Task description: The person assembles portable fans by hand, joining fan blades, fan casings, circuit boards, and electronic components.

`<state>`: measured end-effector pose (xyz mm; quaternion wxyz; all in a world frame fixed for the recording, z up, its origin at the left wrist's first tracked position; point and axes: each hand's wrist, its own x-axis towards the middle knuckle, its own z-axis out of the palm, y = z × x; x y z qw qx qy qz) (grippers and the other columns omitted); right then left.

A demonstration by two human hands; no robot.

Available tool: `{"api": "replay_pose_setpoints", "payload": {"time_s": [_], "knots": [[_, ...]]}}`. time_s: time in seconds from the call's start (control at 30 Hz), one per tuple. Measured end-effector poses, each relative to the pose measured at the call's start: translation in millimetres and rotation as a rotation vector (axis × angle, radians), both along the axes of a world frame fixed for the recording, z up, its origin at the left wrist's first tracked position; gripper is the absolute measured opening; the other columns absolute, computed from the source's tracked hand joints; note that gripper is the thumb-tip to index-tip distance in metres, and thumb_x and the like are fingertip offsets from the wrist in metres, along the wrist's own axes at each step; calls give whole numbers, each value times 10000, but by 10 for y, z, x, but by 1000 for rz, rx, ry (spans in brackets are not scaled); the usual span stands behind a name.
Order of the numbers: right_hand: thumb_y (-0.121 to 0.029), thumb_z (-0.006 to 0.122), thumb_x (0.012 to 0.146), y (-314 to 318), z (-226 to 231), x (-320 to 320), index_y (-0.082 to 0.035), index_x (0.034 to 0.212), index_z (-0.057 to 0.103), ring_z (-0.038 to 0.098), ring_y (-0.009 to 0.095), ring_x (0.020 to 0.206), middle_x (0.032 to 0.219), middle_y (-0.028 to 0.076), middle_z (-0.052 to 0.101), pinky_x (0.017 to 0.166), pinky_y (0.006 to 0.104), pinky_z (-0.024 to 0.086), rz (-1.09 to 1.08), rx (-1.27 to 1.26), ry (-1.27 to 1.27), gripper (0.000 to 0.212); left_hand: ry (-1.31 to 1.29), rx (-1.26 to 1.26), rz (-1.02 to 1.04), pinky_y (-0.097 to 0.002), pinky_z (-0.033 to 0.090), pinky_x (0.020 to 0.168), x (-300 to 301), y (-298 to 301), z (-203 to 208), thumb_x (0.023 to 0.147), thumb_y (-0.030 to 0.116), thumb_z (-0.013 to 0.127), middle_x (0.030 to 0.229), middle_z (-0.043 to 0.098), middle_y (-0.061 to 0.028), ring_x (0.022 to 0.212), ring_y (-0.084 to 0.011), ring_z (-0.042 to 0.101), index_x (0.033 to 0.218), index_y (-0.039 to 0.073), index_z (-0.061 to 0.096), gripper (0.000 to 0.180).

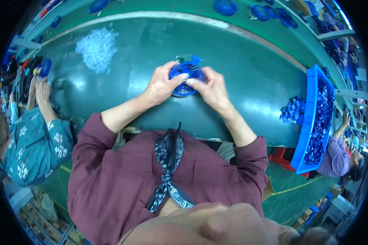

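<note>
Above the green worktop I hold a round blue plastic fan housing (pixel 196 72) between both hands. Ribs show across its face, and a short blue stub juts from its far edge. My left hand (pixel 161 85) is closed round its left side, and my right hand (pixel 212 89) grips the right side. Both thumbs press on the face near its middle, almost touching each other. The fingers beneath are hidden. A small greenish piece (pixel 179 59) shows by the far edge, next to my left fingertips; I cannot make out what it is.
A pile of small clear pieces (pixel 97 49) lies far left on the worktop (pixel 249 73). Loose blue fan blades (pixel 293 110) lie at the right beside a blue tray (pixel 303 141) full of dark blue parts. Blue fan covers (pixel 225 7) sit on the far ledge. Co-workers (pixel 34 141) sit left and right.
</note>
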<state>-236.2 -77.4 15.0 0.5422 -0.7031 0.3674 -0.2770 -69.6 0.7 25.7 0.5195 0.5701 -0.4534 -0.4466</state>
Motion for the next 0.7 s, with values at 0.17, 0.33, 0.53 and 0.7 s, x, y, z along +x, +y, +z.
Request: {"api": "replay_pose_setpoints", "payload": {"time_s": [0.17,0.33,0.53,0.7], "knots": [[-294,734,799,-669,143,-6,23,1006,633,559,113,670,743,59,641,594,289,463,120,212,92,392,-128,187,-41,-282,479,716,318,-752,106,814,174,688,869,655,-65,775,-105,569,985,-23,634,267],[-156,663,752,-2090,12,-350,21,1049,613,657,322,834,917,209,667,772,383,509,-337,-507,198,349,628,74,181,-372,538,834,927,-2062,286,904,448,568,1084,591,-180,985,-251,606,1184,-33,517,559],[-33,546,766,-3256,-156,-635,-33,927,605,545,355,977,1000,159,600,804,455,476,-561,-1052,690,171,-918,-318,85,-407,454,932,-7,-2696,-153,816,172,631,1211,559,-184,1080,-313,565,1249,-11,497,489],[-98,525,766,-3570,-281,-739,-74,755,645,581,324,837,835,131,644,675,452,480,-500,-1168,829,123,-1435,-677,-14,-439,463,704,-150,-3174,-331,690,62,598,833,585,-132,825,-315,569,840,37,575,154]]}}
